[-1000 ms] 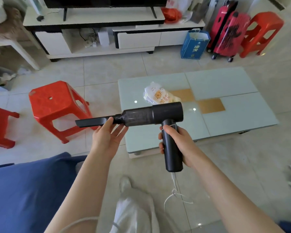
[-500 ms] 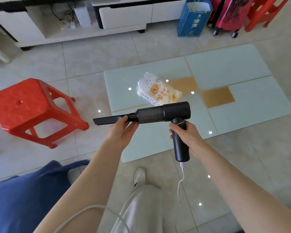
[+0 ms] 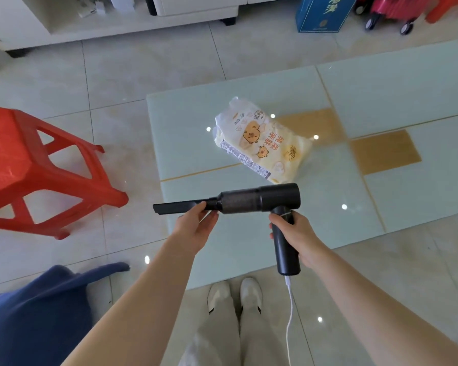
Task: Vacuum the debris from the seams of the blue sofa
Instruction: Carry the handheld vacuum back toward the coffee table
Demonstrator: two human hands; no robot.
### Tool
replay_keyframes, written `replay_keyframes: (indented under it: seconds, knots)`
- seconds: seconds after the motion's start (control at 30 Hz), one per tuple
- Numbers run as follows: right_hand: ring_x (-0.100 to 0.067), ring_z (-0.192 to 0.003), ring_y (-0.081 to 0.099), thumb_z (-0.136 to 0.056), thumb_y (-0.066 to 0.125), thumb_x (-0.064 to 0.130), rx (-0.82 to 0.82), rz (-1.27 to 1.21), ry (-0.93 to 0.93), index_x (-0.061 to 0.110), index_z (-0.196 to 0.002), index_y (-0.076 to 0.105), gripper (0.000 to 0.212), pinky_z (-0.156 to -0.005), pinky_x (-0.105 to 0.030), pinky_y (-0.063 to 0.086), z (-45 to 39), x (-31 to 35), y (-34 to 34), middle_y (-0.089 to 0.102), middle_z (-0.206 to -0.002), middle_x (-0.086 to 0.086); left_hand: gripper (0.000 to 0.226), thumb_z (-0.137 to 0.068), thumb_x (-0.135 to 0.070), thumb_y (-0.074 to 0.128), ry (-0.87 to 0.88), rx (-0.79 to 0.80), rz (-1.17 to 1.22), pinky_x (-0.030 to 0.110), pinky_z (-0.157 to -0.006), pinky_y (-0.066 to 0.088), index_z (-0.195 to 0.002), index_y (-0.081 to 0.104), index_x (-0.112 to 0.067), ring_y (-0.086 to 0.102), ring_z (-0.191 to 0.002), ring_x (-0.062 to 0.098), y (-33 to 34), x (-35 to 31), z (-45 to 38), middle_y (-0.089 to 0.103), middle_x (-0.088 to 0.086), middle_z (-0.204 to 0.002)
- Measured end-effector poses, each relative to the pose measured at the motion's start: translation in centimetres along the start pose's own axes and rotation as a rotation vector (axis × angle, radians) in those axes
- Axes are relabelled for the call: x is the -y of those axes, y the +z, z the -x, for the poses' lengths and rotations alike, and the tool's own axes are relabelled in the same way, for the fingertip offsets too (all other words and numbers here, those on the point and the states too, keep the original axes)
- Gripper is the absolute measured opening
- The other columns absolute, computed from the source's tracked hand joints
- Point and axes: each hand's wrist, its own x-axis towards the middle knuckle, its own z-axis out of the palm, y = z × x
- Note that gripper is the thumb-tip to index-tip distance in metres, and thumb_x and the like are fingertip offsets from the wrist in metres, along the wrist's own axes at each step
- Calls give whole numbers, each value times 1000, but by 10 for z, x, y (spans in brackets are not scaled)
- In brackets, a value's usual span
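I hold a black handheld vacuum [image 3: 251,199] level above the near edge of the glass table. My right hand [image 3: 296,236] is wrapped around its handle, which points down. My left hand [image 3: 196,225] grips the flat crevice nozzle [image 3: 177,207] where it joins the body; the nozzle tip points left. A white cord [image 3: 290,313] hangs from the handle's base. A corner of the blue sofa [image 3: 37,315] fills the lower left. Its seams are out of view.
A pale glass coffee table [image 3: 394,96] stands in front of me with a yellow tissue pack [image 3: 262,143] on it. A red plastic stool [image 3: 29,170] is on the tiled floor at left. A white TV cabinet [image 3: 117,25], a blue bag [image 3: 323,11] and a red suitcase [image 3: 391,6] line the far side.
My view has tilted down and moved closer to the table, so my feet now show. Both hands keep the same hold on the vacuum, which stays level.
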Motion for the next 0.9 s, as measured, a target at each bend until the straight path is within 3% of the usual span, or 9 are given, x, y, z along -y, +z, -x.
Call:
replay_keyframes:
  seconds: [0.23,0.33,0.4,0.5,0.57,0.63,0.73,0.9]
  knots:
    - [-31,-83,71,-93,68,25,-2,140,-51,12,-95,59,16,-81,-41,57,-60,-2,-5,67,-90,-10,5,-96,-2,55,8,-32,10,30,-68,57,-92,58,-1,66,-78,21,19,5,-41,66,14,-89]
    - [-15,-75,61,-96,66,26,-21,242,-103,10,-102,58,19,-64,-27,47,-76,1,-8,61,-85,-2,13,-96,-2,54,23,-37,12,30,-67,59,-109,55,-2,66,-79,20,28,7,-51,66,14,-90]
    - [-11,-73,57,-96,65,27,-23,278,-117,10,-104,58,20,-61,-24,42,-85,-1,-9,59,-85,-1,16,-96,-1,54,31,-48,10,32,-77,55,-112,54,-1,65,-80,20,31,7,-57,65,14,-93]
    - [-15,-74,57,-95,65,30,-24,344,-97,8,-102,59,24,-61,-24,42,-99,-6,-9,60,-85,-2,3,-96,1,54,36,-69,17,34,-87,51,-95,55,-1,65,-82,22,36,5,-62,64,15,-98]
    - [-19,-75,57,-94,65,31,-19,379,-76,6,-101,59,26,-61,-25,42,-103,-11,-8,59,-84,-3,10,-96,3,52,33,-82,29,36,-91,50,-88,52,-4,63,-81,23,36,6,-65,63,17,-98]
    - [-20,-75,57,-94,66,31,-16,411,-69,5,-99,59,27,-60,-26,42,-105,-15,-6,58,-82,-4,3,-95,3,53,35,-95,27,36,-90,50,-97,54,1,64,-81,23,31,9,-68,63,17,-100]
    - [-20,-72,55,-93,67,30,-16,429,-54,5,-96,58,27,-59,-27,41,-108,-20,-4,57,-79,-3,21,-95,2,54,40,-102,24,34,-88,50,-116,53,3,65,-83,23,24,12,-71,63,17,-103]
    - [-26,-82,60,-92,70,32,-43,429,-66,2,-102,63,33,-62,-28,42,-112,-23,-2,62,-87,-7,9,-94,-2,58,59,-109,-37,35,-94,51,-102,56,2,65,-79,20,25,12,-70,65,16,-90]
